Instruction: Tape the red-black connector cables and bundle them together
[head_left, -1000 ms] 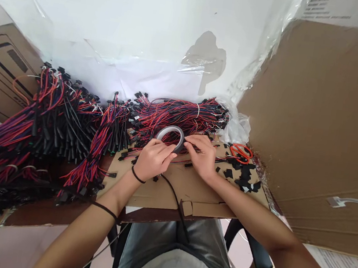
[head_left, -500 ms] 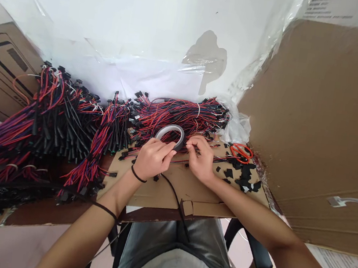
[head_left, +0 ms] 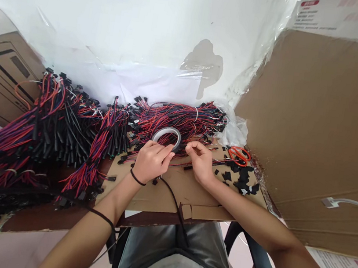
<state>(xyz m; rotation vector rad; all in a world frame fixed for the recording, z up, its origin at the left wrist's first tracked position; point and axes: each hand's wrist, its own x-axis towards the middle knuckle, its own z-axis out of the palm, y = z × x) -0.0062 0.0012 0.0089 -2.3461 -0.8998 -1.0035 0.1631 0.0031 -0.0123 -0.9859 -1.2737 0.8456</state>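
Observation:
My left hand [head_left: 152,161], a black band round its wrist, is closed on a roll of black tape [head_left: 168,131] with a pale inner ring, held up on edge. Just to the right, my right hand [head_left: 200,160] pinches thumb and forefinger together beside the roll's edge; a short dark strip, apparently the tape's end, spans the small gap. Below the hands, a black cable [head_left: 172,200] runs over the cardboard sheet [head_left: 150,198] and off its front edge. Thin red and dark wires [head_left: 179,164] lie across the cardboard behind my hands.
Behind the roll lies a tied bundle of red and black wires [head_left: 178,116]. More connector cables [head_left: 66,131] are heaped at left. Orange-handled scissors [head_left: 239,156] and black tape scraps [head_left: 244,178] lie right, beside a tall cardboard panel [head_left: 313,126]. A white wall [head_left: 132,16] stands behind.
The view has shifted slightly. The gap between the tape roll and my right fingertips has grown a little; both hands keep their grips.

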